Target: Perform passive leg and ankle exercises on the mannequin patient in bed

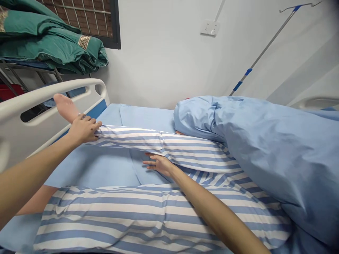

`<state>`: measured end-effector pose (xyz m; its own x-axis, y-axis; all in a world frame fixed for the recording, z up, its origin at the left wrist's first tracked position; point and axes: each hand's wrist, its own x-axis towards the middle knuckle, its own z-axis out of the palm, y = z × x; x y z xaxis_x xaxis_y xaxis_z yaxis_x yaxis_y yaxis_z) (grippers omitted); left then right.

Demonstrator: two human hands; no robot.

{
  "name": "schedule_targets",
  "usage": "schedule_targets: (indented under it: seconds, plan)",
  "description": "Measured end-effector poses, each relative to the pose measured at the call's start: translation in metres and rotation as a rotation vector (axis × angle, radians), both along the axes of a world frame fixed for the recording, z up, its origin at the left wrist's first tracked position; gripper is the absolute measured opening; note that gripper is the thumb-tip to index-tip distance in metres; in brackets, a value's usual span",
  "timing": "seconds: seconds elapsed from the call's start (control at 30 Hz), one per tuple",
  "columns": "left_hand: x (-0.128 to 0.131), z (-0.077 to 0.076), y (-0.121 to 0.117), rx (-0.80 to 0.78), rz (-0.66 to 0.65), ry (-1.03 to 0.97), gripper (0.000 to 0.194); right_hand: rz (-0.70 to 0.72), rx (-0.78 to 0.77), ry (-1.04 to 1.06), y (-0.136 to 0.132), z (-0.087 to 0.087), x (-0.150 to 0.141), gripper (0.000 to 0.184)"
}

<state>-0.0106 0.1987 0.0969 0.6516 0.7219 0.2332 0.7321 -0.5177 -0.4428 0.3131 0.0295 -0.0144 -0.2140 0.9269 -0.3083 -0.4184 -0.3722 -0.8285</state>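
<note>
Two legs in blue-and-white striped trousers lie across the bed. The far leg [132,139] is straight and appears raised a little off the sheet, with its bare foot [65,106] near the footboard. My left hand [84,127] is closed round its ankle, over the trouser cuff. Below the knee of that leg, my right hand [160,165] is open with its fingers apart; its fingertips reach under the trouser fabric's edge, and contact is hard to tell. My right forearm passes above the near leg [111,215], which rests on the light-blue sheet [106,164].
A white footboard [91,83] bounds the bed at left. A bunched blue quilt [254,141] covers the right side. Behind it rises an IV pole [265,51] against the wall. Folded green bedding [58,46] sits on a rack at the upper left, below a barred window.
</note>
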Motion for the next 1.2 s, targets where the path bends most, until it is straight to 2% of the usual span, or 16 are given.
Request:
schedule_targets:
  seconds: [0.1, 0.33, 0.47, 0.57, 0.7, 0.87, 0.93, 1.03, 1.13, 1.2]
  plan:
    - [-0.001, -0.013, -0.005, 0.000, 0.026, 0.009, 0.041, 0.018, -0.011, -0.007, -0.001, 0.000, 0.000, 0.026]
    - [-0.008, -0.082, -0.016, -0.042, 0.077, -0.107, 0.044, 0.075, -0.075, -0.032, -0.001, -0.011, 0.003, 0.029]
    - [-0.009, -0.102, -0.021, -0.055, 0.061, -0.194, 0.042, 0.165, -0.143, -0.111, -0.001, -0.014, 0.004, 0.031]
    - [-0.008, -0.105, -0.024, -0.084, 0.030, -0.223, 0.040, 0.232, -0.141, -0.246, -0.001, -0.008, 0.005, 0.036]
    - [-0.007, -0.106, -0.025, -0.102, 0.045, -0.248, 0.042, 0.297, -0.052, -0.459, -0.002, 0.004, 0.004, 0.044]
    - [-0.006, -0.104, -0.032, -0.146, 0.047, -0.271, 0.048, 0.412, 0.088, -0.653, -0.006, 0.008, 0.005, 0.028]
    - [-0.004, -0.101, -0.045, -0.108, 0.055, -0.293, 0.053, 0.348, 0.214, -0.710, -0.005, 0.009, 0.006, 0.024]
    - [-0.004, -0.098, -0.073, -0.086, 0.076, -0.368, 0.059, 0.125, 0.459, -0.927, 0.003, 0.020, 0.006, 0.018]
    - [-0.009, -0.098, -0.104, -0.218, 0.072, -0.491, 0.050, -0.084, 0.660, -1.336, 0.021, 0.036, 0.004, 0.019]
    - [-0.014, -0.098, -0.121, -0.360, 0.109, -0.590, 0.038, -0.137, 0.682, -1.579, 0.035, 0.042, -0.001, 0.021]
